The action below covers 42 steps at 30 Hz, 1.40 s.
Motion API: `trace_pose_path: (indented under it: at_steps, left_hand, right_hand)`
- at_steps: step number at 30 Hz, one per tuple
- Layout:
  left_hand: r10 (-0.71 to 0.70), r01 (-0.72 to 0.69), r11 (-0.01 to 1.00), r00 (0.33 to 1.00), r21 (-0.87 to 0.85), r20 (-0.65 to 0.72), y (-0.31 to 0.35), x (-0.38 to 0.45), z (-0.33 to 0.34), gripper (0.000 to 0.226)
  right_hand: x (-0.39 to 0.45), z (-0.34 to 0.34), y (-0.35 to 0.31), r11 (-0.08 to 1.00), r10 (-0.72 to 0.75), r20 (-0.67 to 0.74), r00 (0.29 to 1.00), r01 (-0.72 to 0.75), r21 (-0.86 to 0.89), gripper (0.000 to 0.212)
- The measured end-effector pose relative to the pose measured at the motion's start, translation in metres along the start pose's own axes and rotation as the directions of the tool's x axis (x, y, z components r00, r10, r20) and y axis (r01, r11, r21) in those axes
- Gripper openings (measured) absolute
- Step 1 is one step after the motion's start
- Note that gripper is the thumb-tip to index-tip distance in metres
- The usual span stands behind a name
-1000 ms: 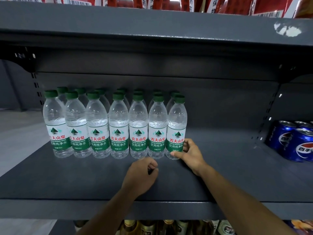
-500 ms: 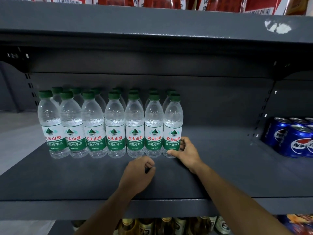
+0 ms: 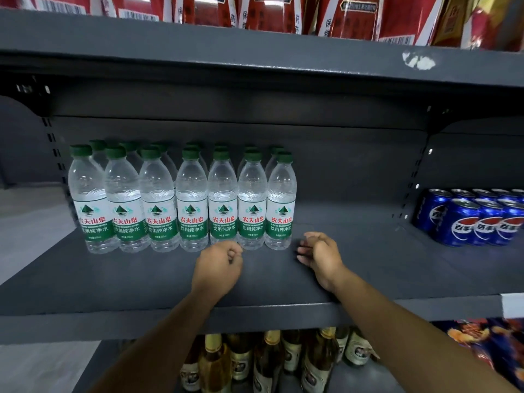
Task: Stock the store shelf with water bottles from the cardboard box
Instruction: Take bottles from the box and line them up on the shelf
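Note:
Several clear water bottles with green caps and green-white labels stand upright in rows on the left half of the grey shelf. The rightmost front bottle stands free. My left hand rests on the shelf just in front of the front row, its fingers curled into a fist with nothing in it. My right hand hovers low over the shelf a little right of the rightmost bottle, fingers loosely curled, not touching it. The cardboard box is out of view.
Blue cola cans fill the shelf's far right end. Bare shelf lies between the bottles and the cans. Red packets line the shelf above, and glass bottles stand on the shelf below.
My right hand has let go of the rightmost front bottle and drawn back to the right. The left hand has stayed in place. The view has shifted slightly.

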<state>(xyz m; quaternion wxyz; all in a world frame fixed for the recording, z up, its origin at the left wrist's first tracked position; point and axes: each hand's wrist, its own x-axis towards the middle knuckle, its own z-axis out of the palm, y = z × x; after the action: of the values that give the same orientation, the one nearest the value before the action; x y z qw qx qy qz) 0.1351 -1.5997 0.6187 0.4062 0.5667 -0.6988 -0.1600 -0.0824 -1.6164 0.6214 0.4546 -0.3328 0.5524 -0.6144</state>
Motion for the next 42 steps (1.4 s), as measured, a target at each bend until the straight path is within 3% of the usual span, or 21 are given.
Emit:
trace_pose_path:
  at_steps: [9,14,19,29,36,42]
  left_hand:
    - [0.054,-0.052,0.997,0.998,-0.051,0.034,0.012,-0.054,-0.044,0.015]
    - [0.125,-0.109,0.978,0.989,-0.179,0.076,0.006,-0.097,-0.063,0.018]
    - [0.117,-0.080,0.973,0.979,-0.218,0.166,-0.026,-0.138,-0.074,0.016]
    - [-0.215,0.266,0.959,0.905,-0.094,0.366,-0.132,-0.210,-0.064,0.022]
    - [-0.433,0.462,0.885,0.785,0.048,0.443,-0.201,-0.255,-0.029,0.014]
    - [-0.630,0.647,0.752,0.651,0.124,0.424,-0.255,-0.291,0.017,0.017]
  right_hand:
    - [-0.099,0.007,-0.016,0.998,0.046,0.237,0.970,-0.052,0.019,0.017]
    - [-0.160,0.025,-0.012,0.999,0.040,0.405,0.913,-0.049,0.012,0.018]
    - [-0.197,0.038,0.018,0.983,0.168,0.528,0.833,-0.181,-0.027,0.018]
    - [-0.216,0.065,0.128,0.861,0.493,0.567,0.659,-0.462,-0.212,0.021]
    - [-0.200,0.057,0.236,0.725,0.688,0.458,0.563,-0.556,-0.406,0.015]
    - [-0.192,0.033,0.332,0.596,0.803,0.349,0.483,-0.656,-0.463,0.009]
